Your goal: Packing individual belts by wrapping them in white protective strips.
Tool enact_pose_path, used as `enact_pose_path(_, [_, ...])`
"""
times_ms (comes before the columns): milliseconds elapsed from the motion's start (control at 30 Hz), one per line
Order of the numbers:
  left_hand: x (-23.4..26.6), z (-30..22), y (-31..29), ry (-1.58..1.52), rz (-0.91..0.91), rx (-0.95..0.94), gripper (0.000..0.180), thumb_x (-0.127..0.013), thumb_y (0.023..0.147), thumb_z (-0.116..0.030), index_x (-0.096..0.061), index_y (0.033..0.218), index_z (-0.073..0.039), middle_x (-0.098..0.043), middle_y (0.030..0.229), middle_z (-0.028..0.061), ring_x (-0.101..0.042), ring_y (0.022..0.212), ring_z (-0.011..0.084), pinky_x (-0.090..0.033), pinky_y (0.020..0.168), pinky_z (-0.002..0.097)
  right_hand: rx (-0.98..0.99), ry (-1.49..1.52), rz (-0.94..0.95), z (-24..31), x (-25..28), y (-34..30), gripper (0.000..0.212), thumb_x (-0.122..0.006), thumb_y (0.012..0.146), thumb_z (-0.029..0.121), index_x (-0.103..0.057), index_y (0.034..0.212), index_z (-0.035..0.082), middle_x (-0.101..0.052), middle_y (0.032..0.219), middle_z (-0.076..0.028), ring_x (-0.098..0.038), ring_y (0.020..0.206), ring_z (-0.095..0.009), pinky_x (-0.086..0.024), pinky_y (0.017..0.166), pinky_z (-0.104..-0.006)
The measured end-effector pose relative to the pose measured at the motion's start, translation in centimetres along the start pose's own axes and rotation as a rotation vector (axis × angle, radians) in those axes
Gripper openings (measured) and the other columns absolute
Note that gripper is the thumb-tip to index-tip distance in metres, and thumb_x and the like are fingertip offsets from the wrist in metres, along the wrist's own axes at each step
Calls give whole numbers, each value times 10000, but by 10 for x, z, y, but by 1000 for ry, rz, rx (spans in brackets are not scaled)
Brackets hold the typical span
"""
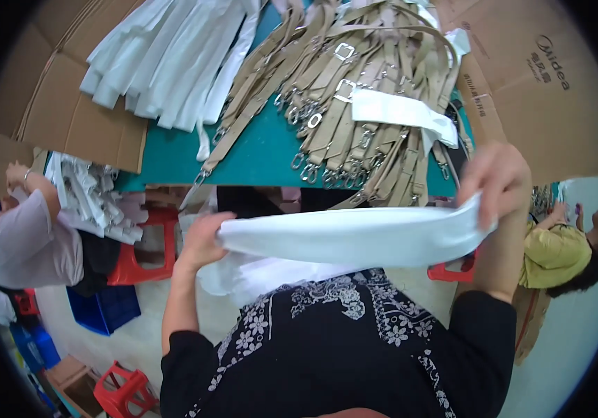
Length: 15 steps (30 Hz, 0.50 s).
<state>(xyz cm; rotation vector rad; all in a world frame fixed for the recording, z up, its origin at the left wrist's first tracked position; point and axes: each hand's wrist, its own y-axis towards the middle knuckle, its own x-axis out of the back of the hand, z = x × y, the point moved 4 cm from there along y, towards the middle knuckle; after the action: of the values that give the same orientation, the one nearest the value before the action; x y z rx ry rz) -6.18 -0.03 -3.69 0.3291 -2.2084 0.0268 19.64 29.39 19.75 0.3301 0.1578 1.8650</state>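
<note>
A long white wrapping strip [347, 235], thin and soft like paper or plastic film, is stretched crosswise in front of my body. My left hand [201, 244] pinches its left end between closed fingers. At the other end, my right hand [497, 184] is closed on the strip, somewhat smeared by motion and raised higher than the left. Beyond them, many beige straps [340, 132] with silver clips and buckles lie heaped on the green table [243, 157]. A white wrapper [400, 109] rests across the straps near my right hand.
White strips [166, 63] lie fanned at the far left of the table. Cardboard [549, 83] flanks both sides. A person in pale clothing [34, 237] sits left, beside a red stool [149, 254] and a blue bin [107, 306]. Another person in yellow [556, 254] is at right.
</note>
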Motion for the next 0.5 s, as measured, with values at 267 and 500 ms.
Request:
enact_pose_path(267, [25,-68,-10,-131,546,179,485,-699,563,-213,-577,1023,-120,-615,900,114,-579,869,317,-464,735,372,-1378,39,-635,-113,-72,-309,123,-610,764,29,-667,872,45,-623,811,12,-554,759,-92,-451,714,-238])
enact_pose_path(500, [-32,-77,-3,-67,501,-151,365,-708,699,-326,-633,1004,-140,-589,925,88,-589,822,272,-483,702,353,-1358,-337,-633,-167,-78,-292,173,-620,787,129,-652,939,50,-633,772,-34,-568,684,-109,-460,626,-252])
